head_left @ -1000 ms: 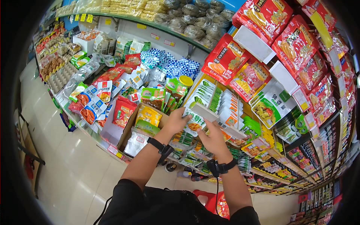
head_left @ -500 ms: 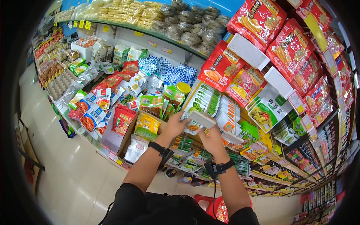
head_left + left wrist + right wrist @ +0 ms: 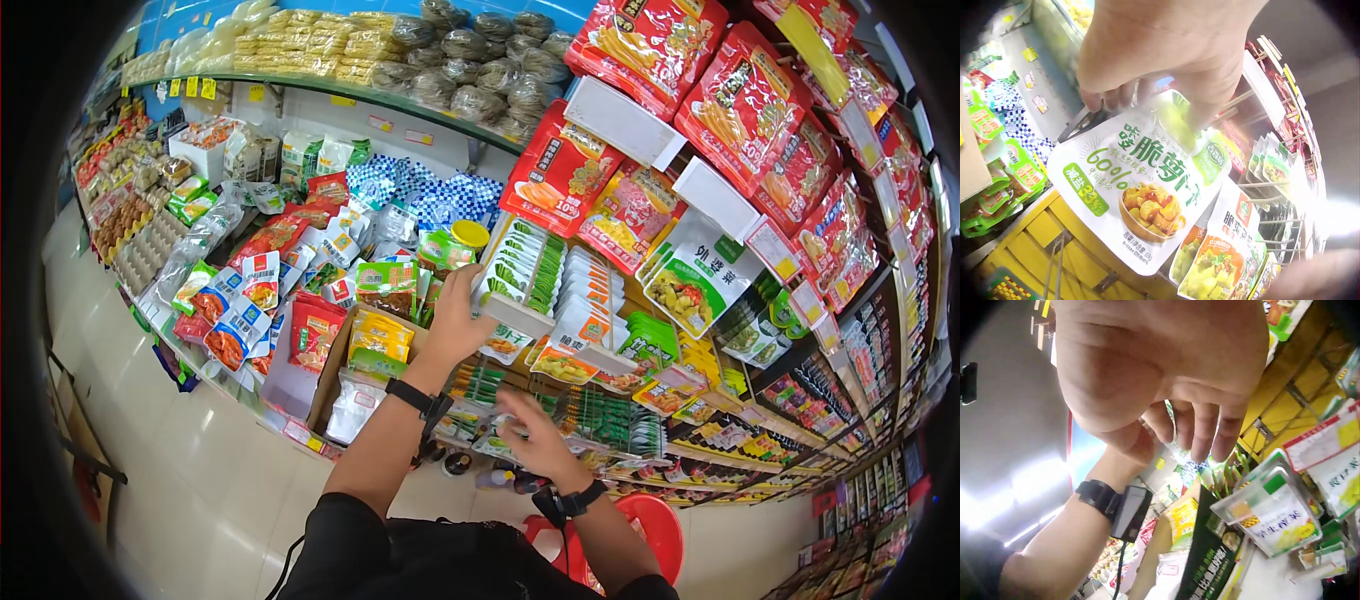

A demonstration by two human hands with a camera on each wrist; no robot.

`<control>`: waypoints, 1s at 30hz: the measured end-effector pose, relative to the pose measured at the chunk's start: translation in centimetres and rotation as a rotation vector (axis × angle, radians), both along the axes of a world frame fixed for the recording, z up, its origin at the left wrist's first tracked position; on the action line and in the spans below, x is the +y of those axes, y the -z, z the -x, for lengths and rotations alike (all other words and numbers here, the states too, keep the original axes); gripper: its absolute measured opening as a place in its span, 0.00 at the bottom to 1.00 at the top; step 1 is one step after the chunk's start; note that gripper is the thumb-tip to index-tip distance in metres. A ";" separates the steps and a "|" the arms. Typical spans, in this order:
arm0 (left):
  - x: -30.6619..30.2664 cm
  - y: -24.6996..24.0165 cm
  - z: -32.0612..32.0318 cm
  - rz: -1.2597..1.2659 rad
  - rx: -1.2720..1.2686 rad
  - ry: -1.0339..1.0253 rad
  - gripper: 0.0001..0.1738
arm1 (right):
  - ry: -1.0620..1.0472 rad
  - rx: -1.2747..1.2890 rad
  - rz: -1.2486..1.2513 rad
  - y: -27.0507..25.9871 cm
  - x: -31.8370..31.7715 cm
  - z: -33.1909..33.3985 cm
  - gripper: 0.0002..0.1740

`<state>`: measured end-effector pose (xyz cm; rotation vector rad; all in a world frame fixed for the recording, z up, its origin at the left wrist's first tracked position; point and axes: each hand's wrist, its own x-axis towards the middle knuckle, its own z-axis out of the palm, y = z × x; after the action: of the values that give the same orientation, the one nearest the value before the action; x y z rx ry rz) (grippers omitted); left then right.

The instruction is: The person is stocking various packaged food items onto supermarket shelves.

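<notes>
My left hand [image 3: 460,325] is at the front of a hanging row of green-and-white packets [image 3: 522,262]. In the left wrist view that hand [image 3: 1166,53] grips the top of a white packet [image 3: 1094,162] with a bowl of yellow pieces on it; its fingertips are partly hidden behind the top edge. The right hand [image 3: 540,438] hovers lower, apart from the packets, in front of the shelf. Seen from the right wrist, this hand [image 3: 1166,369] holds nothing and its fingers are loosely bent.
Orange-and-white packets [image 3: 590,300] hang to the right, red bags [image 3: 560,170] above them. A cardboard box [image 3: 333,385] of yellow and white bags stands left. Price-tag holders [image 3: 620,122] jut out from the rack. A red stool [image 3: 655,530] is on the floor below.
My right hand has left the packet's front and dropped toward my body. The left hand stays by the row. The head view has shifted, moving the shelves leftward.
</notes>
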<state>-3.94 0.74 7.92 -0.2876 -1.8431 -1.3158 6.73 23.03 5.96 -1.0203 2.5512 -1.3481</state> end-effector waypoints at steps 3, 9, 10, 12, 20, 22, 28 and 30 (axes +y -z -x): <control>0.3 -0.8 -0.6 0.020 0.006 0.023 0.40 | 0.014 -0.173 -0.028 2.4 2.3 -2.6 0.27; 1.0 -1.3 0.7 -0.004 -0.019 0.037 0.39 | 0.125 -0.354 -0.173 9.1 7.6 -6.7 0.25; 1.2 -1.4 1.0 -0.023 -0.037 0.041 0.39 | 0.154 -0.400 -0.172 10.6 8.7 -7.6 0.24; 1.3 -0.8 1.8 0.004 -0.046 0.015 0.39 | 0.209 -0.490 -0.169 13.5 10.8 -9.3 0.24; 2.7 0.3 2.6 -0.123 -0.076 0.138 0.38 | 0.472 -0.519 -0.063 15.7 16.9 -14.1 0.20; 3.1 -1.1 1.0 -0.169 -0.183 0.161 0.36 | 0.506 -0.480 -0.063 16.0 17.8 -14.9 0.19; 2.0 2.6 1.7 -0.248 -0.168 0.328 0.34 | 0.527 -0.399 -0.141 17.1 19.2 -16.1 0.20; 1.7 2.9 1.2 -0.143 -0.159 0.239 0.34 | 0.520 -0.372 -0.175 17.5 19.3 -16.6 0.21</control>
<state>-5.18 2.49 5.01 -0.3437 -1.8769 -1.6692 23.32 42.30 -11.49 -0.0539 2.6591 -1.2241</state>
